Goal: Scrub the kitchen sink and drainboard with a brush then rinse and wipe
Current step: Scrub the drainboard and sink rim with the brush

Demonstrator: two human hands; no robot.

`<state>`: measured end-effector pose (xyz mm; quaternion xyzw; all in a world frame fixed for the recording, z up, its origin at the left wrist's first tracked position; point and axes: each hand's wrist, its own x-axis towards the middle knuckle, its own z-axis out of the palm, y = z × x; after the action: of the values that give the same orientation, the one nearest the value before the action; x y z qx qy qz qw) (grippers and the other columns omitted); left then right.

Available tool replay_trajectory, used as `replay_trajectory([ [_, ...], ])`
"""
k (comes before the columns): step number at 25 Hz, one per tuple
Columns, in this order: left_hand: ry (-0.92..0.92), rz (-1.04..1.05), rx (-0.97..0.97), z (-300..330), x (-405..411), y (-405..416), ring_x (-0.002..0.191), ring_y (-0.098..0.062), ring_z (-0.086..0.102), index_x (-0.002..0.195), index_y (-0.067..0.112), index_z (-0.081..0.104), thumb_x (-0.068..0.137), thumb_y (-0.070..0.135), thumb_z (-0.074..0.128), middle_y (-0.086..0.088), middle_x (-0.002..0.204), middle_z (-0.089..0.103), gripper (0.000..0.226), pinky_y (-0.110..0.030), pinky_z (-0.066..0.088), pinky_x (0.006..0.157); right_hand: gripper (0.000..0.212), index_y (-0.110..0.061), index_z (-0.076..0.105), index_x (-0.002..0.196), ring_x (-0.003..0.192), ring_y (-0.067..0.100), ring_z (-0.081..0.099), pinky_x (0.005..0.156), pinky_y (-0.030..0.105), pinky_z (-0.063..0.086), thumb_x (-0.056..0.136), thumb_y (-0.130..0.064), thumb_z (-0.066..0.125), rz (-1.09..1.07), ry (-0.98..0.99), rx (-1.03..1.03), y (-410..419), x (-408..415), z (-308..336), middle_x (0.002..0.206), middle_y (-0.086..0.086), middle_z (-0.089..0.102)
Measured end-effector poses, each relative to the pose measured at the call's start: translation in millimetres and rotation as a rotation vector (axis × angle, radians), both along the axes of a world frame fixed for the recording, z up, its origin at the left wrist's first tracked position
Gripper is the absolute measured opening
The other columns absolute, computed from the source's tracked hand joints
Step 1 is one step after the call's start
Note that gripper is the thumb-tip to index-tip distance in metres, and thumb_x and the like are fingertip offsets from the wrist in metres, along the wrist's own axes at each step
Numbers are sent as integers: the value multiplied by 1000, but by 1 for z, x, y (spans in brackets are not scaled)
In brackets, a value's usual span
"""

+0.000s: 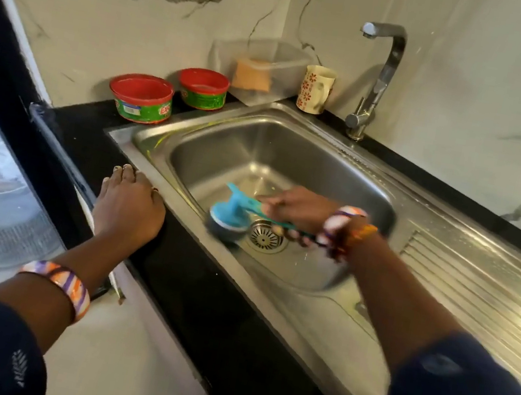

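- Left hand (128,205) rests flat on the bench (200,291) front edge, at the sink's left front corner; fingers straight, together, holding nothing.
- Two red-rimmed tubs (141,98) at the bench's back left; contents not discernible.
- One clear lidded box (260,70) in the back corner; tan block inside.
- One floral mug (316,89) beside the tap (375,78).
- Sink (294,154) basin: brush (231,218) head on the floor, just left of the drain (266,237).
- Right hand (302,210): fingers clamped on the brush handle.
- Drainboard (486,289) at right, ridged, bare.
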<state>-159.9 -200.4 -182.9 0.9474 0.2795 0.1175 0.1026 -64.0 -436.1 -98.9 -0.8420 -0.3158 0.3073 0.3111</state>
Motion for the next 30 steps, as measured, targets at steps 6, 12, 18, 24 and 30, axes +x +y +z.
replay_trajectory([
  [6,-15,-27,5,-5,1,7,129,-35,37,122,-4,52,94,21,35,-23,133,46,42,-48,32,108,39,-28,47,135,36,4,39,32,12,32,97,-17,46,50,80,-9,25,24,1,55,-8,54],
  [12,35,4,10,-1,4,0,132,-36,32,130,-8,43,95,22,33,-25,139,39,47,-46,28,111,62,-37,58,124,43,6,41,37,14,31,66,-56,73,205,662,-447,-132,9,43,60,0,59],
  [18,45,-8,20,1,4,-1,131,-38,33,128,-10,44,94,20,34,-27,137,41,47,-47,28,111,28,-17,63,118,38,4,39,33,12,27,91,-16,54,136,112,-186,-23,9,45,53,-2,53],
  [24,44,-3,15,5,4,-1,131,-38,33,128,-10,45,94,18,35,-27,138,40,45,-46,27,111,35,-10,54,130,22,-1,37,28,10,29,96,-10,47,-133,131,97,89,7,19,61,-1,49],
  [30,22,-19,12,2,1,-1,138,-36,25,134,-9,38,96,20,32,-26,145,32,48,-45,20,116,37,-20,68,107,41,11,45,37,19,35,80,-46,66,40,244,-355,-68,5,42,68,16,61],
])
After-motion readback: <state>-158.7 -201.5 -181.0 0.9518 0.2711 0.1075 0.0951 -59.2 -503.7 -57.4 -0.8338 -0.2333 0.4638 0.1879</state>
